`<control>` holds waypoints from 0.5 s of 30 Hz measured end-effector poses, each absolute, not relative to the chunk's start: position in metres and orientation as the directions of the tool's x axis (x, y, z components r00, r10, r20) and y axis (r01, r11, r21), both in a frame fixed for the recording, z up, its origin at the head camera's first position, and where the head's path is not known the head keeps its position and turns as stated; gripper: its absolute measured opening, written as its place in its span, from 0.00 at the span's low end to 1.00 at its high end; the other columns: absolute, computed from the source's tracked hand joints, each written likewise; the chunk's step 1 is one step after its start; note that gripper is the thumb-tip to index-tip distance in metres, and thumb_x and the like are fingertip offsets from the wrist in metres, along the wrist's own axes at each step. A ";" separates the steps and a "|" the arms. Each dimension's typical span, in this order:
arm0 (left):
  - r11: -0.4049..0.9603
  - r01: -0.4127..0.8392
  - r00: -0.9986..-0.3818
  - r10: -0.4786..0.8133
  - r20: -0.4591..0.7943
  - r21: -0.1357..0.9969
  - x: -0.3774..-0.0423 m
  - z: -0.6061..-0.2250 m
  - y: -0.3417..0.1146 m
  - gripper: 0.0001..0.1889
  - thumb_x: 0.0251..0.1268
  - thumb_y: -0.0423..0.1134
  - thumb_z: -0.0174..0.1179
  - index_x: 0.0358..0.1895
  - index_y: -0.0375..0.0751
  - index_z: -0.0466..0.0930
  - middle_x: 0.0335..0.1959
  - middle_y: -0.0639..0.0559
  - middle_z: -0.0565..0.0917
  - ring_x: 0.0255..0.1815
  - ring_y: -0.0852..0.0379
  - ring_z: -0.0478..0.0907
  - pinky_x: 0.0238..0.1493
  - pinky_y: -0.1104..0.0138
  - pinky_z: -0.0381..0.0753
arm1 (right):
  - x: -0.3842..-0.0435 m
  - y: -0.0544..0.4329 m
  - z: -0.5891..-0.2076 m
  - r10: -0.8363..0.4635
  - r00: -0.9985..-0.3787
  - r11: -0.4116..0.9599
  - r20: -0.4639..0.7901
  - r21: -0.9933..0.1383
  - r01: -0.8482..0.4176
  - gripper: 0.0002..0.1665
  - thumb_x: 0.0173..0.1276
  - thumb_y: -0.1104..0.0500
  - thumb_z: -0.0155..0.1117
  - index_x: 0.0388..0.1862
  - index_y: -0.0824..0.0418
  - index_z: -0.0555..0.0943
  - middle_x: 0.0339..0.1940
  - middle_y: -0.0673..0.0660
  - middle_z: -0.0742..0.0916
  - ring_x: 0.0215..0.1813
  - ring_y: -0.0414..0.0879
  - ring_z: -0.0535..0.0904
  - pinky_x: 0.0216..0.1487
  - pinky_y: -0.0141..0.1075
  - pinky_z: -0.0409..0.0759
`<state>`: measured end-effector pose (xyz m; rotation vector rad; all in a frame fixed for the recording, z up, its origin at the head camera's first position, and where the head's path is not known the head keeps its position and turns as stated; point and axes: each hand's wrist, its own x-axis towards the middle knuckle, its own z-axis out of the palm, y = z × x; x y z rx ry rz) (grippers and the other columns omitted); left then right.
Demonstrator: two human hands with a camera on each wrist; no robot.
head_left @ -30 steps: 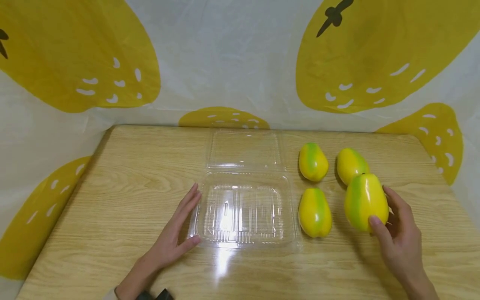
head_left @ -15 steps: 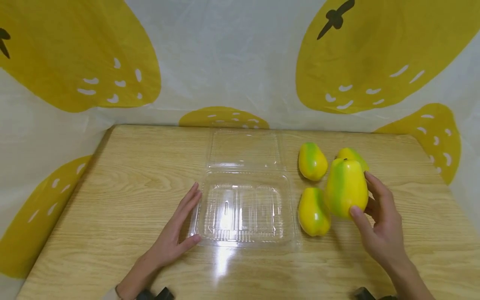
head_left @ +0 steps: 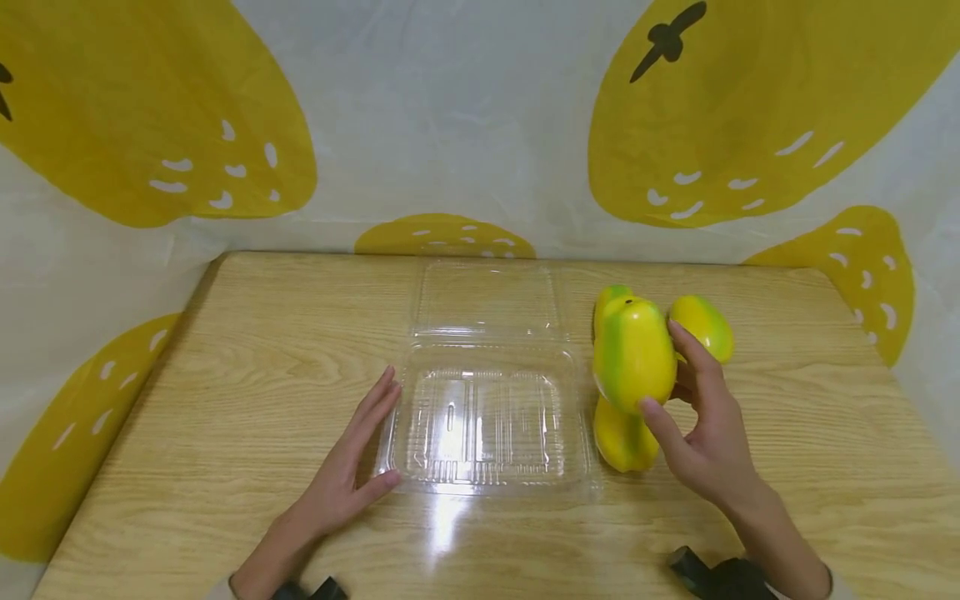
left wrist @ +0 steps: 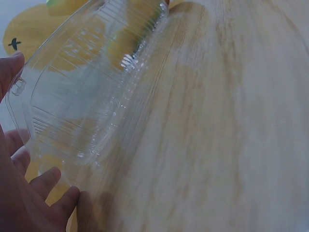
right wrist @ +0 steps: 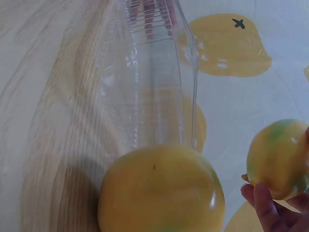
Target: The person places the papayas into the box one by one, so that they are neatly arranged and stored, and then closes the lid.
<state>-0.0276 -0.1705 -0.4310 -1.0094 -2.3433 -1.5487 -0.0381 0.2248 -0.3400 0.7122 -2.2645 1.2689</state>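
My right hand (head_left: pixel 708 429) grips a glossy yellow papaya with a green stripe (head_left: pixel 636 354), raised over the table right of the clear plastic clamshell box (head_left: pixel 480 487). In the right wrist view, fingers (right wrist: pixel 265 208) and the held papaya (right wrist: pixel 277 162) are at the right edge. Three more papayas lie on the table: one at the back (head_left: pixel 611 296), partly hidden, one at the front (head_left: pixel 626 442), partly covered, and one to the right (head_left: pixel 703 325). My left hand (head_left: pixel 337 479) rests at the box's left side, fingers straight and thumb by the front corner.
The box lies with its lid (head_left: pixel 487 296) folded back flat towards the rear of the wooden table (head_left: pixel 277 358). A white cloth printed with yellow fruit (head_left: pixel 450 125) hangs behind and at the sides. Dark wrist devices (head_left: pixel 720 575) show at the bottom edge.
My right hand has carried the papaya leftwards and slightly back, from the right side to over the two left papayas. The left hand and the box stay in place.
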 end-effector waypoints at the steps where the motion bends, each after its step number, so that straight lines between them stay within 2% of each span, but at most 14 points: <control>1: 0.235 0.609 -0.760 0.447 0.472 0.758 -0.028 -0.431 -0.171 0.43 0.63 0.53 0.58 0.72 0.28 0.52 0.75 0.33 0.46 0.75 0.38 0.44 0.73 0.59 0.42 | -0.040 0.223 -0.340 -0.226 -0.764 0.449 0.604 -0.631 -0.632 0.40 0.64 0.62 0.61 0.71 0.72 0.57 0.68 0.63 0.70 0.55 0.38 0.76 0.47 0.20 0.74; 5: 0.231 0.608 -0.759 0.448 0.472 0.759 -0.028 -0.431 -0.171 0.43 0.63 0.52 0.58 0.72 0.28 0.52 0.75 0.33 0.46 0.75 0.38 0.44 0.73 0.59 0.42 | -0.045 0.216 -0.341 -0.251 -0.750 0.451 0.612 -0.612 -0.650 0.42 0.68 0.50 0.60 0.71 0.72 0.58 0.65 0.63 0.72 0.54 0.38 0.76 0.45 0.21 0.74; 15: 0.243 0.602 -0.765 0.447 0.463 0.761 -0.026 -0.430 -0.170 0.43 0.64 0.54 0.57 0.73 0.29 0.52 0.76 0.35 0.45 0.75 0.38 0.44 0.72 0.59 0.43 | -0.057 0.199 -0.346 -0.300 -0.727 0.408 0.618 -0.605 -0.683 0.43 0.69 0.47 0.59 0.71 0.72 0.58 0.64 0.65 0.73 0.53 0.42 0.75 0.43 0.23 0.74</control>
